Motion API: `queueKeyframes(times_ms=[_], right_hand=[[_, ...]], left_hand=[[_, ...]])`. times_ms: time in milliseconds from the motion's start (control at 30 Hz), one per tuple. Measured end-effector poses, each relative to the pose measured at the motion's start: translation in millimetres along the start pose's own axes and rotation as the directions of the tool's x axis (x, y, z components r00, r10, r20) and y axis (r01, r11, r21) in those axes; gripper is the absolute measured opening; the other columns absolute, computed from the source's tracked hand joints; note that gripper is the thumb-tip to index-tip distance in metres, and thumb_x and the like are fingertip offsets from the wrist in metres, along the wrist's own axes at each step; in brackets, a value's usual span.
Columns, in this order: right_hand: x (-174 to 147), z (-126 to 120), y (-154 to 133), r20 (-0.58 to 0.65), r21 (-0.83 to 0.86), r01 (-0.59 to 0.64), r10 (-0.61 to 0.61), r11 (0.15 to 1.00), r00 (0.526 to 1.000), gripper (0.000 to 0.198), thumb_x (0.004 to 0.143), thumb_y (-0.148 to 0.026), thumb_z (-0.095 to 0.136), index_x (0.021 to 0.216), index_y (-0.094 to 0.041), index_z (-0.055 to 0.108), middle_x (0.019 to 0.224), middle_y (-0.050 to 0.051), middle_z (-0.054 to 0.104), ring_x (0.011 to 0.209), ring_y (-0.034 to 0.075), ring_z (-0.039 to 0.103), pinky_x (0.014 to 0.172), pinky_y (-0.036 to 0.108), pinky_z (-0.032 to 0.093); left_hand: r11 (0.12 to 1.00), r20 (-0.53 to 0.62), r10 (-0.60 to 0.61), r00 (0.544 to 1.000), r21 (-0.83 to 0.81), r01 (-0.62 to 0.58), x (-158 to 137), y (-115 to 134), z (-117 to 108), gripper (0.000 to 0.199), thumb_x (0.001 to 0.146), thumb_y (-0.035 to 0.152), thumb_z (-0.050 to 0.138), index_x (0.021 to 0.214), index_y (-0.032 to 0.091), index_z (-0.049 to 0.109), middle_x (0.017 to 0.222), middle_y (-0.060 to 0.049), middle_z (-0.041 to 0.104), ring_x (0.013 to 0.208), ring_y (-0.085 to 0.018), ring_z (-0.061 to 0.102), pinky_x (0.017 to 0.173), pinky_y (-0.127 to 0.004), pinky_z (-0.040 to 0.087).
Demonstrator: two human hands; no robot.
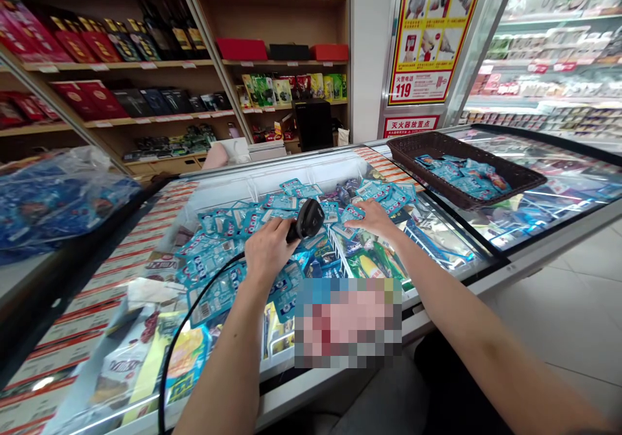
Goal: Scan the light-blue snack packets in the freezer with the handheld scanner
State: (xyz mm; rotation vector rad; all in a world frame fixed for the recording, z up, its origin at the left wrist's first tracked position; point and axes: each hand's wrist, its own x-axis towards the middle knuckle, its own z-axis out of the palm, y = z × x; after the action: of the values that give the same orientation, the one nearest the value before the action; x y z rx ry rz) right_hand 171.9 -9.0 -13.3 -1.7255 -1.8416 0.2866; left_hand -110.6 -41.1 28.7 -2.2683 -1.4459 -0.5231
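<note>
My left hand [269,253] is wrapped round the handle of a black barcode scanner [311,218], whose head points away to the right. Its black cord [182,331] runs down past my left forearm. My right hand [376,218] pinches the edge of a small blue packet [350,213], just right of the scanner head. Many similar blue packets [214,260] lie spread over the glass-topped freezer, some overlapping. Further blue packets [389,195] lie beyond my right hand. Through the glass, colourful food bags [372,260] show in white wire compartments.
On the freezer's right part stands a brown woven basket [437,185] with several blue packets inside. At the left lies a clear plastic bag [63,195] with blue contents. Stocked shelves [170,62] line the back. A pixelated patch [347,321] hides part of the front edge.
</note>
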Motion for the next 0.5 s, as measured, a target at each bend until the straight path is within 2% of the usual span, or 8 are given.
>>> queueKeyframes(times_ms=[100,267,400,500], right_hand=[[1.0,-1.1,0.5,-0.034,0.049,-0.040,0.042,0.998,0.999,0.058,0.066,-0.064,0.062,0.104,-0.020,0.062,0.101,0.009,0.057,0.094,0.023,0.054,0.081,0.033,0.040],[7.5,-1.4,6.2,-0.143,0.215,-0.036,0.068,0.976,0.987,0.037,0.070,-0.055,0.061,0.077,-0.019,0.063,0.073,0.002,0.057,0.071,0.016,0.051,0.067,0.028,0.037],[9.9,-6.5,11.2,-0.177,0.353,-0.051,0.120,0.934,0.977,0.037,0.072,-0.055,0.059,0.064,-0.018,0.059,0.057,-0.001,0.048,0.058,0.013,0.043,0.057,0.027,0.031],[9.7,-9.7,11.9,-0.215,0.501,-0.038,0.167,0.865,0.962,0.039,0.073,-0.058,0.056,0.068,-0.019,0.056,0.056,-0.002,0.046,0.057,0.013,0.042,0.054,0.027,0.031]], left_hand=[[1.000,0.012,-0.002,1.000,-0.010,0.002,0.2,-0.1,0.0,0.031,0.081,0.037,0.049,0.109,0.024,0.056,0.097,-0.006,0.063,0.095,-0.023,0.058,0.062,-0.030,0.038],[1.000,0.009,-0.004,1.000,-0.012,0.004,0.6,-0.1,-0.7,0.030,0.082,0.037,0.048,0.108,0.025,0.056,0.097,-0.005,0.063,0.095,-0.023,0.058,0.062,-0.030,0.038],[1.000,-0.005,-0.004,1.000,-0.010,0.004,0.2,0.3,-0.7,0.030,0.082,0.037,0.048,0.109,0.025,0.056,0.098,-0.005,0.063,0.094,-0.022,0.058,0.062,-0.030,0.038],[1.000,-0.013,0.006,1.000,-0.009,-0.006,-0.1,0.3,0.0,0.030,0.083,0.037,0.047,0.108,0.025,0.056,0.097,-0.004,0.063,0.092,-0.023,0.058,0.061,-0.031,0.037]])
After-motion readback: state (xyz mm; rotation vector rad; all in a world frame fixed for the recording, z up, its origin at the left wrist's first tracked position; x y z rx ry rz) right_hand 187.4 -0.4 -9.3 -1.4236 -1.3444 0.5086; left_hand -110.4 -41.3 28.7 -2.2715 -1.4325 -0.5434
